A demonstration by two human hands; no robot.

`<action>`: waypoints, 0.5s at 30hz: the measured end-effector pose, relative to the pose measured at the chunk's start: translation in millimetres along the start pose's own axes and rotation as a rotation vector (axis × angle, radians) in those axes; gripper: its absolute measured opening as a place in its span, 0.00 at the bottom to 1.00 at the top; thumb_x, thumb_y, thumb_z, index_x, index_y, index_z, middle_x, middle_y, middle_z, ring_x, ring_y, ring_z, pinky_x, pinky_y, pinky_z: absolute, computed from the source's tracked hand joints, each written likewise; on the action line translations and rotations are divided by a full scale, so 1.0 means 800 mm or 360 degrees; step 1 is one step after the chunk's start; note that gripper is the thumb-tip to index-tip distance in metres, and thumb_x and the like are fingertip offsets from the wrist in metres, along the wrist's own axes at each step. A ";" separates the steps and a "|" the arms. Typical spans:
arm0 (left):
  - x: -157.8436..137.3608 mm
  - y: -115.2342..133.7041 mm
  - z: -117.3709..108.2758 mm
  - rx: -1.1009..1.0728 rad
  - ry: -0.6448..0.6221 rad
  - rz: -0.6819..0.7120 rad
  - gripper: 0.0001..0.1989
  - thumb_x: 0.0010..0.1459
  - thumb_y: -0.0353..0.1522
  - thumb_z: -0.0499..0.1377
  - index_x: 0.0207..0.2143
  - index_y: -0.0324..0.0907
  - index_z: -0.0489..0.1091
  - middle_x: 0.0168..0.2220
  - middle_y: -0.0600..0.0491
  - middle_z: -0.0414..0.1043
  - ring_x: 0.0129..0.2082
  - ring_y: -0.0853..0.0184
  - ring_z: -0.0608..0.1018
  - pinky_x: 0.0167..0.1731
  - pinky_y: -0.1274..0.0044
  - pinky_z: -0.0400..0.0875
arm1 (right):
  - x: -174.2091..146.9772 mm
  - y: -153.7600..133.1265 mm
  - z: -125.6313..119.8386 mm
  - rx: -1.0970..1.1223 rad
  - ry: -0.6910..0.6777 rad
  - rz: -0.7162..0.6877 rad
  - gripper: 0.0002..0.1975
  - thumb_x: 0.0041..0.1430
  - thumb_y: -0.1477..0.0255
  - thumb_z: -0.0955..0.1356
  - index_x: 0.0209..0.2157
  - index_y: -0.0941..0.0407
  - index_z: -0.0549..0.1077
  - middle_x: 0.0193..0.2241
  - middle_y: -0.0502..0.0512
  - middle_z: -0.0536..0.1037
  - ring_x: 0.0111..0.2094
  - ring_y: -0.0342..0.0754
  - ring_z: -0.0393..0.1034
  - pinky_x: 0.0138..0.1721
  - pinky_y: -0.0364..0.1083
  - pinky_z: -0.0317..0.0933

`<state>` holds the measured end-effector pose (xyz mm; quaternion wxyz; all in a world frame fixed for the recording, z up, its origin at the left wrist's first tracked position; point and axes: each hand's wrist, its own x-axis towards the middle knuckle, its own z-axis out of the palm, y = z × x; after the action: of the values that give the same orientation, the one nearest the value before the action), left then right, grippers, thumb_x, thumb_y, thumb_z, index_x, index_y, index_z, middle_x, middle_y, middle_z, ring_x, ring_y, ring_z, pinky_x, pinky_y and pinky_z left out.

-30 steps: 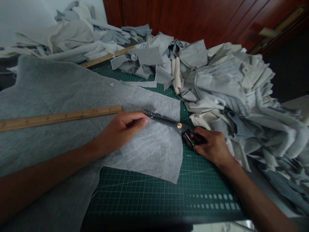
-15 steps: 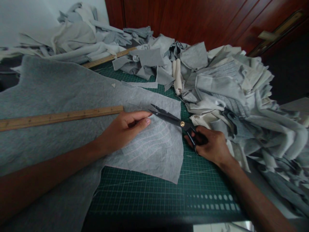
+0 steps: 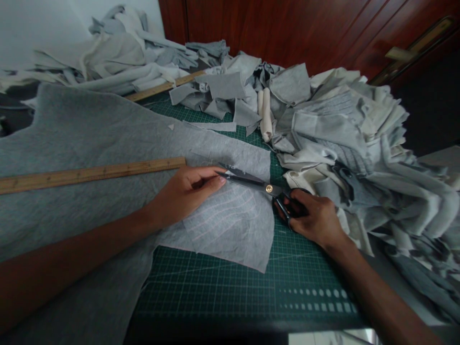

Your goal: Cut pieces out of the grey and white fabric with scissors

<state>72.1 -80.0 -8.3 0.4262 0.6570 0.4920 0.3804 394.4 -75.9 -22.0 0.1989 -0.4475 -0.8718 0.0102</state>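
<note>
My right hand (image 3: 312, 215) grips the handles of black scissors (image 3: 247, 179) with a brass pivot. The blades point left, slightly parted, their tips at the fingertips of my left hand (image 3: 194, 189). Thumb and forefinger of that hand pinch the edge of a small grey fabric piece (image 3: 223, 215) marked with pale curved lines. Fine thread bits cling to the upper blade. Beneath lies a larger grey fabric panel (image 3: 108, 129), spread flat, with a wooden ruler (image 3: 93, 176) on it to the left of my left hand.
A green cutting mat (image 3: 230, 297) with a white grid covers the table. Grey and cream fabric scraps (image 3: 327, 124) pile up at the back and right. Another wooden ruler (image 3: 165, 86) lies at the back, before a red-brown door (image 3: 287, 28).
The scissors have moved slightly left and down, their blades drawn closer together with the tips now at my left fingertips. My left hand keeps its pinch in nearly the same place.
</note>
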 end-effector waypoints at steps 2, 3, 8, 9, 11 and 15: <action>0.000 0.001 0.000 0.0010 0.0006 0.0011 0.12 0.63 0.38 0.58 0.40 0.43 0.79 0.26 0.57 0.72 0.22 0.72 0.68 0.21 0.81 0.60 | 0.000 -0.001 0.000 0.0009 -0.0015 0.0019 0.05 0.49 0.75 0.69 0.30 0.54 0.69 0.21 0.47 0.73 0.19 0.41 0.64 0.21 0.41 0.53; 0.000 0.001 0.000 0.0014 0.0006 0.0019 0.12 0.63 0.38 0.58 0.39 0.43 0.79 0.26 0.57 0.73 0.22 0.72 0.69 0.21 0.81 0.60 | 0.000 -0.001 0.001 0.0022 -0.0024 0.0029 0.05 0.49 0.75 0.69 0.30 0.54 0.69 0.21 0.46 0.73 0.18 0.41 0.63 0.21 0.41 0.53; 0.001 -0.001 0.000 0.0027 0.0000 0.0048 0.11 0.64 0.38 0.58 0.39 0.43 0.78 0.26 0.56 0.72 0.22 0.72 0.69 0.21 0.81 0.60 | 0.001 -0.003 0.001 0.0045 -0.0023 0.0031 0.05 0.50 0.75 0.68 0.30 0.53 0.69 0.20 0.46 0.72 0.18 0.41 0.63 0.21 0.41 0.53; 0.001 -0.002 0.000 0.0025 -0.0003 0.0051 0.11 0.64 0.38 0.58 0.39 0.43 0.78 0.25 0.57 0.71 0.22 0.72 0.68 0.21 0.81 0.60 | 0.001 -0.004 0.000 0.0021 -0.0019 0.0024 0.05 0.50 0.74 0.68 0.30 0.53 0.69 0.21 0.46 0.72 0.18 0.41 0.63 0.22 0.41 0.53; 0.001 -0.004 0.000 0.0028 -0.0004 0.0046 0.11 0.63 0.38 0.58 0.38 0.44 0.78 0.24 0.57 0.69 0.21 0.72 0.67 0.20 0.81 0.58 | 0.001 -0.004 -0.002 -0.0032 -0.0017 0.0005 0.04 0.50 0.74 0.68 0.31 0.54 0.69 0.21 0.46 0.72 0.19 0.42 0.64 0.22 0.42 0.53; 0.000 -0.002 -0.001 0.0020 -0.0031 -0.0001 0.11 0.64 0.38 0.58 0.39 0.42 0.78 0.22 0.58 0.67 0.21 0.72 0.65 0.20 0.80 0.56 | 0.003 -0.005 -0.006 -0.0060 -0.0007 -0.0034 0.03 0.51 0.74 0.67 0.30 0.54 0.68 0.21 0.46 0.71 0.19 0.42 0.64 0.22 0.41 0.53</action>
<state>70.4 -79.9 -9.6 0.4269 0.6632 0.4904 0.3707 391.6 -76.8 -16.1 0.1887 -0.4418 -0.8770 -0.0074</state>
